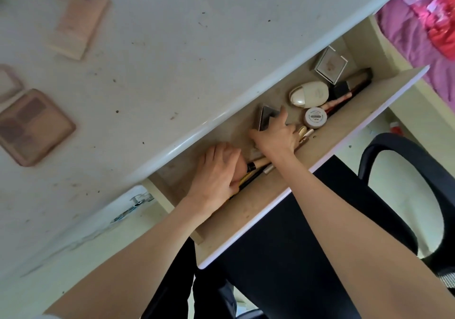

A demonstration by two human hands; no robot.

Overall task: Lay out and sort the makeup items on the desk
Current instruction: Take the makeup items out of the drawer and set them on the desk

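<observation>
2 hands in the drawer (pixel 320 146), right hand (pixel 274 135) around a dark compact (pixel 267 119)

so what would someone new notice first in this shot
Both hands are deep in the open drawer under the desk top: the left hand grips a bundle of brushes and pencils, and the right hand holds a small dark case. Next the eye goes to the brown eyeshadow palette lying open at the desk's left edge.
</observation>
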